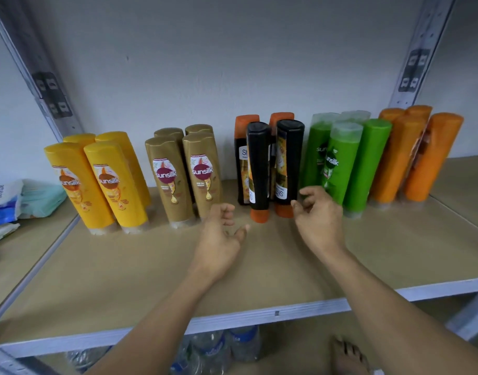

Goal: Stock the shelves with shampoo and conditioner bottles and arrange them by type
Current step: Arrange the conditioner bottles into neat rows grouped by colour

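Bottles stand in colour groups along the back of the shelf board [151, 280]: yellow bottles [108, 185] at left, then gold bottles [183, 177], black bottles [270, 166] with orange caps, green bottles [340, 163] and orange bottles [411, 158] at right. The two front black bottles stand on their orange caps. My left hand [219, 239] hovers just in front of the gold and black groups, fingers loosely curled and empty. My right hand [319, 217] is beside the front right black bottle, fingers apart, holding nothing.
Soft packets [13, 201] lie on the neighbouring shelf at left. Metal uprights [43, 85] frame the bay on both sides. Plastic water bottles [219, 347] stand on the level below, and a bare foot [349, 355] shows at the bottom.
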A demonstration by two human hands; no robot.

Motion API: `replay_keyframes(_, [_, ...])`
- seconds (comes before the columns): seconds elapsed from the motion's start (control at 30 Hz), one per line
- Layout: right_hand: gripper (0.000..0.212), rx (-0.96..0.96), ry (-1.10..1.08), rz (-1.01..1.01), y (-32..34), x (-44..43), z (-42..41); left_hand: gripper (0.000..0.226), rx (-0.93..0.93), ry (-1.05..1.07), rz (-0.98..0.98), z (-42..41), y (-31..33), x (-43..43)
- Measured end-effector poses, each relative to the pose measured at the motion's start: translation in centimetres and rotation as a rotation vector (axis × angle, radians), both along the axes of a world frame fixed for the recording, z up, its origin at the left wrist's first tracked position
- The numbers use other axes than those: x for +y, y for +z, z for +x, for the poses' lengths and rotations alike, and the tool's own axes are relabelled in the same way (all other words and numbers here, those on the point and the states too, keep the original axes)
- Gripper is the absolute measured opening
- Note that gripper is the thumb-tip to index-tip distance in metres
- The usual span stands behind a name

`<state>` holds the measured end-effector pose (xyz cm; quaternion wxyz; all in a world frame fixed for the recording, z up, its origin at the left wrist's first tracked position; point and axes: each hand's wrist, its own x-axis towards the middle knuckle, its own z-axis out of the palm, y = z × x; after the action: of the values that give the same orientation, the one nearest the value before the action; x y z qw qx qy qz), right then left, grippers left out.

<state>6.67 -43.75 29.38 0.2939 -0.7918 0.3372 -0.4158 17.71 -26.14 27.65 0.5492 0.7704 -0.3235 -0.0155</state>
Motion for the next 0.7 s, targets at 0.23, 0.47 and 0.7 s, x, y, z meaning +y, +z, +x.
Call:
replay_keyframes(0.23, [0.073, 0.066, 0.083, 0.089, -1.1, -1.8, 2.3, 0.065, 0.023, 0.06, -0.043, 0.2, -1.2, -6.8])
replay_keyframes(0.47, [0.057, 0.03, 0.221, 0.175, -1.4, -2.9, 3.0, 0.061, 0.03, 0.068, -0.018, 0.5, -1.1, -8.0])
replay_keyframes(0.7, [0.047, -0.018, 0.273, 0.179, -1.5, -2.6, 1.0, 0.052, 0.069, 0.038, -0.001, 0.1, -1.2, -6.7])
